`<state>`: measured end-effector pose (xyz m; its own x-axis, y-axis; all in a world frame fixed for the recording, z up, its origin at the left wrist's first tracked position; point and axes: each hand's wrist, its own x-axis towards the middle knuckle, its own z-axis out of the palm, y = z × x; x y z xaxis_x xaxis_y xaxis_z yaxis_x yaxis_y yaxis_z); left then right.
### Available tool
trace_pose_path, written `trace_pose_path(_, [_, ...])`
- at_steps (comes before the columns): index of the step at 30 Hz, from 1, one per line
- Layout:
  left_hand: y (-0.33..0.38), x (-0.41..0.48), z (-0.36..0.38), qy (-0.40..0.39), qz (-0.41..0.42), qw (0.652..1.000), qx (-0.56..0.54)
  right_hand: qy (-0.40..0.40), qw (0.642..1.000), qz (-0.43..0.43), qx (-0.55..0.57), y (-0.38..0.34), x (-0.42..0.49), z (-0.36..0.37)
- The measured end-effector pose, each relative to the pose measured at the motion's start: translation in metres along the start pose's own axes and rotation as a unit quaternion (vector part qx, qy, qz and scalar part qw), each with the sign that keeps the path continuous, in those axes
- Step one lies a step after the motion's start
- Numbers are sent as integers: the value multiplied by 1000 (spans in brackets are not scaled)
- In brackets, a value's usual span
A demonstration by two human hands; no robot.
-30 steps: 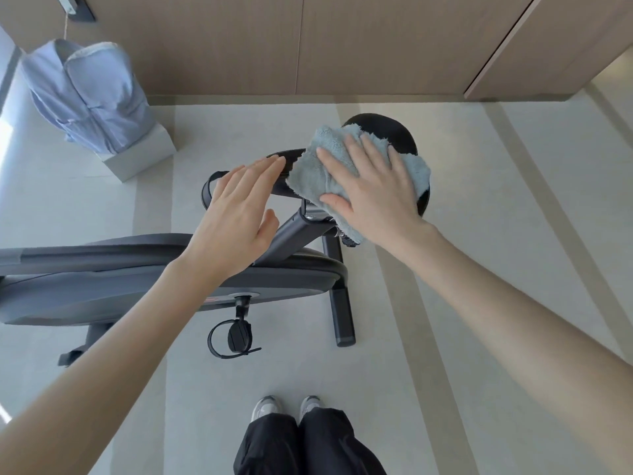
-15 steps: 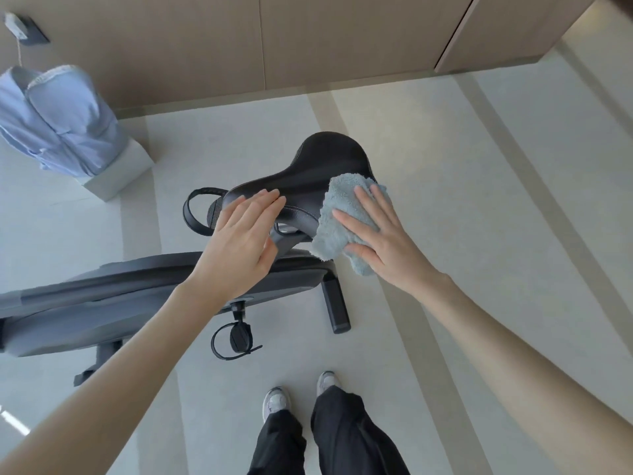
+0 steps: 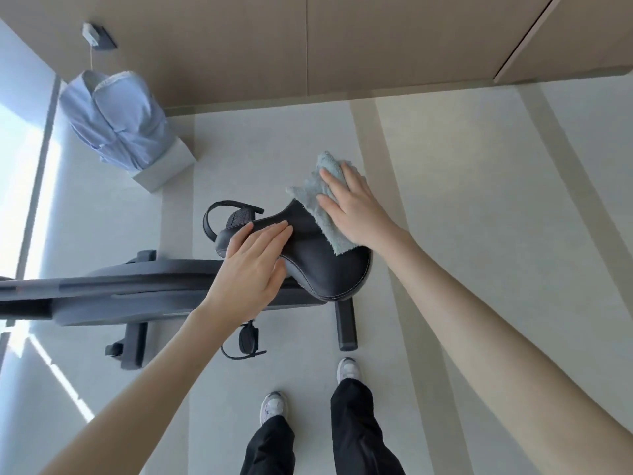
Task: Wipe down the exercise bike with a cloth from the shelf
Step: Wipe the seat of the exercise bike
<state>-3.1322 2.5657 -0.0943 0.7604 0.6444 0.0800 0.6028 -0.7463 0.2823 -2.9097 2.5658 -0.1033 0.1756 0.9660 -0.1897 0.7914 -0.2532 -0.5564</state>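
Note:
A dark grey exercise bike stands on the floor below me, its black saddle in the middle of the view. My right hand presses a light blue cloth flat against the saddle's far right edge, part of the cloth hanging past the rim. My left hand lies flat on the saddle's narrow front end, fingers together, holding nothing. The seat post is hidden under the saddle.
A pedal with a strap hangs near my feet, and another strap loop shows behind the saddle. A rear foot bar juts toward my shoes. A blue shirt drapes over a white box at back left; wooden cabinets line the wall.
My right hand has slid the cloth from the saddle's near right side up to its far edge. My left hand stayed on the saddle's nose. The camera view shifted.

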Motion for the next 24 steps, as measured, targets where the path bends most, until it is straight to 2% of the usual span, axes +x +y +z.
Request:
trace_pose_path(5, [14, 6, -1, 12, -55, 998, -8, -52, 998, 6, 22, 6, 36, -12])
trace_pose_path(10, [28, 10, 0, 26, -112, 993, -17, 14, 998, -56, 17, 9, -9, -2])
trace_pose_path(16, [33, 14, -2, 39, -121, 992, -16, 3, 993, -72, -91, 11, -64, 11])
trace_pose_path(21, [27, 15, -1, 50, -125, 991, -23, 28, 988, -38, -147, -8, -31, 14])
trace_pose_path(24, [25, 15, 1, 56, -133, 989, -31, 18, 985, -66, -157, -9, 4, 6])
